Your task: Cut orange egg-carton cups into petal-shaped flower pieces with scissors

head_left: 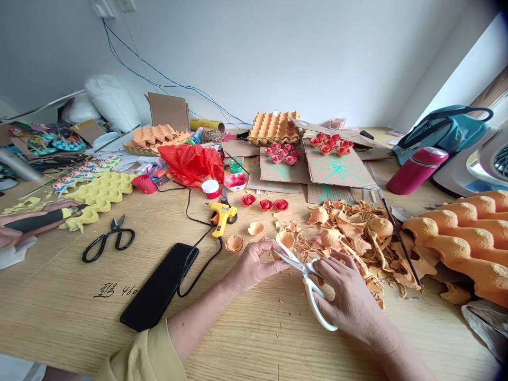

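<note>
My right hand (345,291) is closed round the handles of white-handled scissors (315,304), whose blades point left and stand slightly apart. At their tips my left hand (257,263) pinches a small piece of orange egg carton, mostly hidden by the fingers and blades. Just beyond the fingertips is an orange carton cup (286,239). Two cut cups, a petal-edged one (234,243) and a smoother one (256,228), lie left of my hands. To the right spreads a heap of orange carton scraps (353,238).
A yellow glue gun (221,216), black phone (159,286) and black scissors (109,238) lie leftward. Red paper flowers (265,205) stand ahead, others on cardboard (341,169). An orange egg tray (468,238) is at right. Another person's hand (43,218) works at a yellow tray (103,193).
</note>
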Motion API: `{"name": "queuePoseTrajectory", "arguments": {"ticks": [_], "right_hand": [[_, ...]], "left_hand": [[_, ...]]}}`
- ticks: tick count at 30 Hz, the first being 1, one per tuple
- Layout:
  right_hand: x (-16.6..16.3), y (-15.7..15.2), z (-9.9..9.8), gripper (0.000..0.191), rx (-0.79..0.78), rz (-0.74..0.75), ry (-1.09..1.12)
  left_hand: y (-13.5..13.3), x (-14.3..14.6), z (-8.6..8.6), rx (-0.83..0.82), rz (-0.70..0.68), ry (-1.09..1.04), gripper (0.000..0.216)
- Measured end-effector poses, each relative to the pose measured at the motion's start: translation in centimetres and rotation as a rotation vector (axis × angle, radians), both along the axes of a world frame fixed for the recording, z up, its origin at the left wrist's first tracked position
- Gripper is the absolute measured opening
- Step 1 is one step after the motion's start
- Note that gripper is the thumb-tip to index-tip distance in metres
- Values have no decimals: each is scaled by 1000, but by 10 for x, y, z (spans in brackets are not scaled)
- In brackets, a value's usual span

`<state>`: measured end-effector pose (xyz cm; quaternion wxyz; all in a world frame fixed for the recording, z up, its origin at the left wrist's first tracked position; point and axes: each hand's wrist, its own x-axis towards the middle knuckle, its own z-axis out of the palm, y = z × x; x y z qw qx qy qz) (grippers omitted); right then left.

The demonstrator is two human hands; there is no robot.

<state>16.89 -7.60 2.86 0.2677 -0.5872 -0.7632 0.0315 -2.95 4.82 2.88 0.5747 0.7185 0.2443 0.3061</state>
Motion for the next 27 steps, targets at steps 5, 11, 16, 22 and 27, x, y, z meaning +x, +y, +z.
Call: {"name": "queuePoseTrajectory", "arguments": {"ticks": [5, 11, 16, 22, 27], "right_hand": [[2, 0, -3, 23, 1, 40, 26], [3, -3, -4, 27, -22, 67, 50], [2, -1, -8, 26, -16, 44, 49], [0, -3, -10, 27, -22, -73, 277], [1, -5, -8, 15, -154, -106, 580]], "left_hand": [[0, -1, 1, -29, -13, -14, 25], [-1, -1, 2, -45, -9, -27, 23], [1, -1, -1, -54, -15, -38, 20], [0, -2, 0, -74, -72, 21, 24], [-4, -2, 3, -37, -102, 122, 19]]}}
